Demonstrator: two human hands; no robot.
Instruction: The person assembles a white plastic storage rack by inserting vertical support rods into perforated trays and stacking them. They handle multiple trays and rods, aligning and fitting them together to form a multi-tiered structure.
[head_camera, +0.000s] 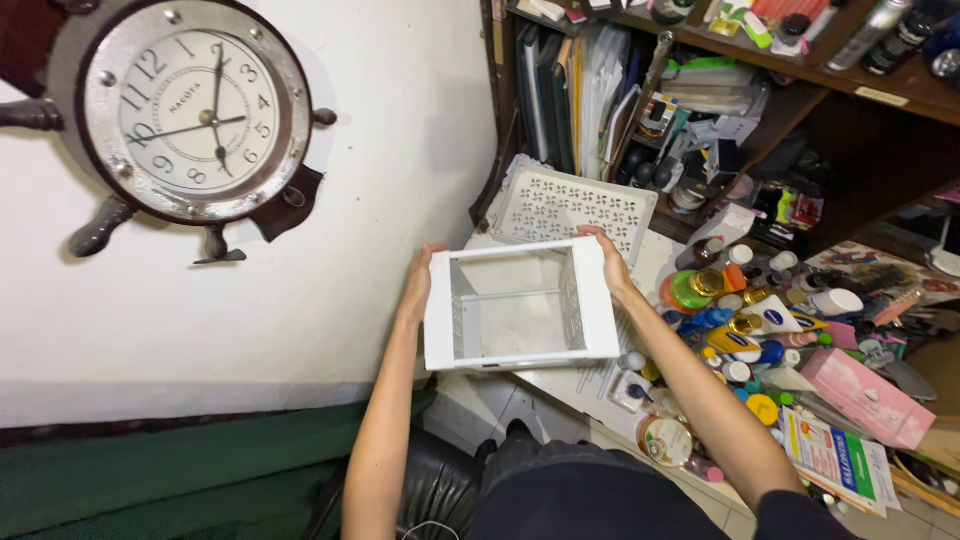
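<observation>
White plastic drawer frame (520, 305) held in the air above a cluttered desk (560, 385); left hand (418, 283) and right hand (608, 262) each clasp one side, fingers curled over rim.

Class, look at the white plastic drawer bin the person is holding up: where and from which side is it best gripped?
Probably by the two short end rims of the white bin, one hand from each side, as the left hand and right hand do now. The rim is broad and flat; the box looks too wide for one hand.
</observation>
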